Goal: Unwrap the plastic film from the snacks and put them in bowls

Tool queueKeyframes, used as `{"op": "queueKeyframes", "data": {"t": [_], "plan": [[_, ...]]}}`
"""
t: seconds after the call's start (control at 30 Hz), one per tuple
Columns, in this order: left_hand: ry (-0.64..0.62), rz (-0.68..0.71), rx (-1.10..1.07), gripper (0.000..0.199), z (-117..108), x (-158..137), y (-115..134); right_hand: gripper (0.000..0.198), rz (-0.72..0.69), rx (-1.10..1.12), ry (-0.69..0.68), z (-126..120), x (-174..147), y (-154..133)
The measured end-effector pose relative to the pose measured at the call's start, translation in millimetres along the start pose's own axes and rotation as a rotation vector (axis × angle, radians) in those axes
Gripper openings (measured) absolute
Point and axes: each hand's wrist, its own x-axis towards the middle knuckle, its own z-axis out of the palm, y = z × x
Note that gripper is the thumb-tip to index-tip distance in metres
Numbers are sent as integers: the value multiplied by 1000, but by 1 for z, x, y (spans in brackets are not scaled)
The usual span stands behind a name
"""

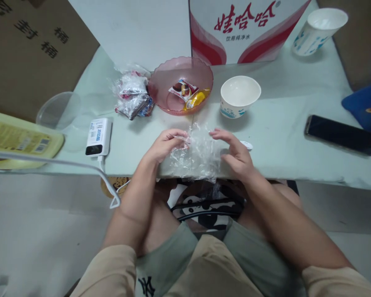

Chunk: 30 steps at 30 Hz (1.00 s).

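Note:
A crumpled clear plastic bag [200, 154] lies at the table's front edge, between my two hands, with part of it hanging over the edge. My left hand [168, 145] pinches its left side between thumb and fingers. On the other side, my right hand [237, 156] is open, thumb and fingers apart, close to the bag's right side. Beyond them stands a pink scalloped bowl [160, 88] with a few wrapped snacks [185, 90] inside. To its left sits a pile of wrapped packets [132, 95] in clear plastic. A white paper bowl [233, 110] stands to the right.
A white power bank [98, 138] with a cable lies left, near a clear round lid [57, 111] and a yellow bottle [21, 140]. On the right are a black phone [340, 134], a blue item [366, 105] and a paper cup [315, 35]. A white box [151, 33] stands behind.

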Motion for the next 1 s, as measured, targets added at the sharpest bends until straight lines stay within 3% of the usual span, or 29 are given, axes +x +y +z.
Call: {"op": "queueKeyframes", "data": {"t": [0.13, 0.2, 0.27, 0.37, 0.47, 0.53, 0.6, 0.67, 0.7, 0.8, 0.9, 1.0], "plan": [[-6, 2, 43, 20, -4, -2, 1, 60, -98, -133, -324, 5, -8, -4], [-29, 2, 37, 22, -10, -3, 1, 54, -118, -308, -477, 12, -10, -6], [-73, -5, -5, 25, -16, -3, 0, 46, -120, -435, -544, 17, -12, -7], [-145, -21, -81, 31, -20, -4, 1, 42, -170, -421, -449, 20, -14, -9], [-88, 47, -42, 35, -17, -6, 0, 37, -191, -324, -138, 17, -14, -5], [-42, 129, -16, 36, -13, -7, -1, 39, -92, -274, 105, 16, -12, 1], [-63, 174, -64, 43, -10, -9, -1, 58, 57, -178, 223, 17, -9, 9], [-113, 167, -143, 50, -10, -10, -1, 76, 193, -31, 162, 19, -5, 13], [-131, 152, -169, 55, -11, -11, 0, 75, 250, 34, 98, 20, -2, 13], [-80, 109, -228, 69, -11, -11, 3, 35, 354, 141, -22, 22, 4, 7], [-24, -15, -308, 69, -5, -11, 4, 20, 360, 185, 32, 23, 10, -1], [-104, -203, -230, 57, 4, -10, 3, 24, 368, 225, 104, 23, 12, -1]]}}
